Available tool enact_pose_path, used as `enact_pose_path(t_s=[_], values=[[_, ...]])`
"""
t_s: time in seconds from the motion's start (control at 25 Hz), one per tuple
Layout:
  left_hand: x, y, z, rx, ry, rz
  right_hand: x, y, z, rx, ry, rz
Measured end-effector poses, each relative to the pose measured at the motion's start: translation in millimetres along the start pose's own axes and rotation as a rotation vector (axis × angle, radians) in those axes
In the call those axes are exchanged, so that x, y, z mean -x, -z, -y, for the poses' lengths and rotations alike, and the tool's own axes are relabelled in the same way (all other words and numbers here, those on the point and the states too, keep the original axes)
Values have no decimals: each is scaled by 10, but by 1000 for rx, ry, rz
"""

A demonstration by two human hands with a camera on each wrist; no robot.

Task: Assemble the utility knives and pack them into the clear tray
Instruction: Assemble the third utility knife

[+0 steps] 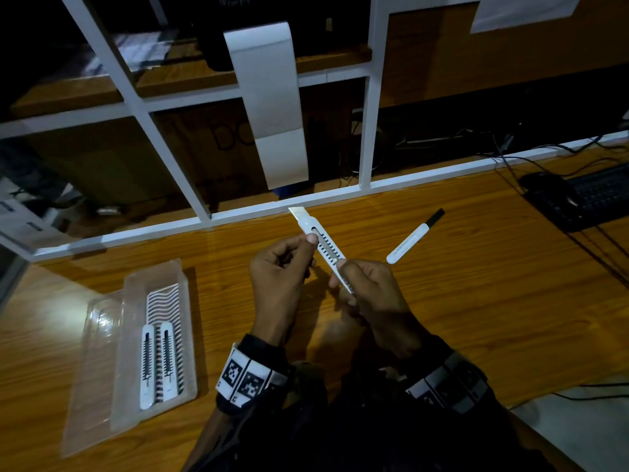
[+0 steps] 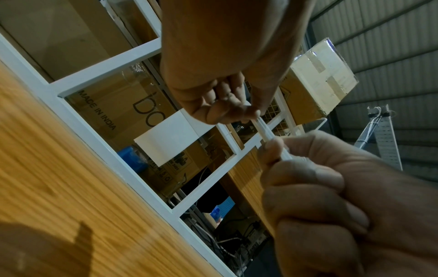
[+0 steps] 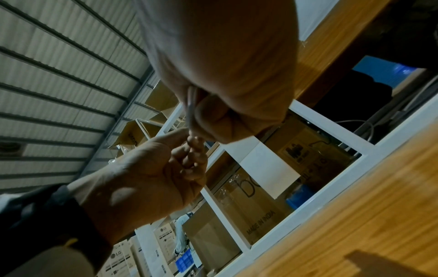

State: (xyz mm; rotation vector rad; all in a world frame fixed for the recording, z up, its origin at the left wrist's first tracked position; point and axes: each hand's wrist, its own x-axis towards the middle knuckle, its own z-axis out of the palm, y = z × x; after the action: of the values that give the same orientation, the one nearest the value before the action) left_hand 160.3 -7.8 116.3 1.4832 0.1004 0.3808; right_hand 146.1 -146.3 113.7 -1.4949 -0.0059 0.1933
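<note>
White knife (image 1: pixel 323 248) pinched by left hand (image 1: pixel 280 267) w/ right hand (image 1: pixel 371 291) fingers gripping its tail, steadying for assembly right of tray (image 1: pixel 105 335).

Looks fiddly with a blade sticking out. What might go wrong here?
The knife is held in mid-air with its blade tip exposed; a slip of the left hand or right hand may cut a finger. The spare blade piece lies loose on the table, easily knocked.

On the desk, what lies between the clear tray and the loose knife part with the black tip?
In the head view, both hands are there, left hand and right hand, holding a white knife above the desk between the tray and the loose part.
</note>
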Motion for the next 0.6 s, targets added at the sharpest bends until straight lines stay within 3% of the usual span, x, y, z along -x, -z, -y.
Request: enact_pose_path(t_s=[0.2,0.6], values=[[-7,-31,-2,-26,3,28,11,-11,7,-12,31,-36],[-16,-17,-42,-3,-46,-61,63,20,44,-35,-78,206]])
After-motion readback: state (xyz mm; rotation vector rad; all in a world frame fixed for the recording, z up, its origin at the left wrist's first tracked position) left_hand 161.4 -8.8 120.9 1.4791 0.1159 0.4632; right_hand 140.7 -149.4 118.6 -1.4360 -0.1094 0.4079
